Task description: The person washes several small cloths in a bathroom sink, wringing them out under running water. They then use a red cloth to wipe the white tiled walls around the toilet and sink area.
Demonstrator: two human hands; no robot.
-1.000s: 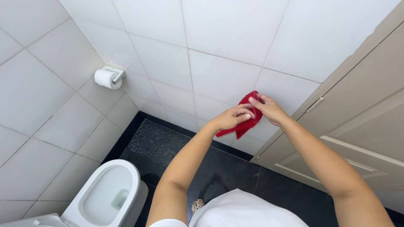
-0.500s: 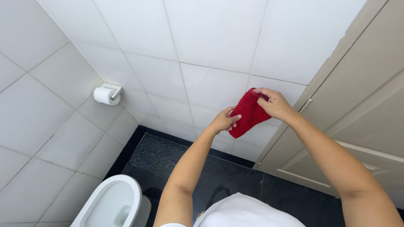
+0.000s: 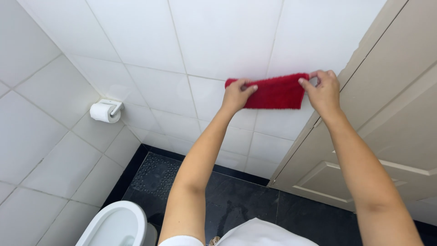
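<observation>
A red cloth [image 3: 274,91] is stretched flat and horizontal in front of the white tiled wall [image 3: 218,41]. My left hand [image 3: 236,94] pinches its left end. My right hand [image 3: 321,90] pinches its right end, close to the edge of a beige panelled door [image 3: 391,136]. Both arms reach up and forward from the bottom of the view.
A toilet paper roll on a holder [image 3: 104,111] hangs on the left wall. A white toilet bowl [image 3: 116,228] sits at the bottom left. The floor [image 3: 241,200] is dark tile, with a textured patch in the corner.
The cloth was bunched between my hands; now it is pulled out wide and raised higher up the wall. My hands have moved apart and the view has tilted upward.
</observation>
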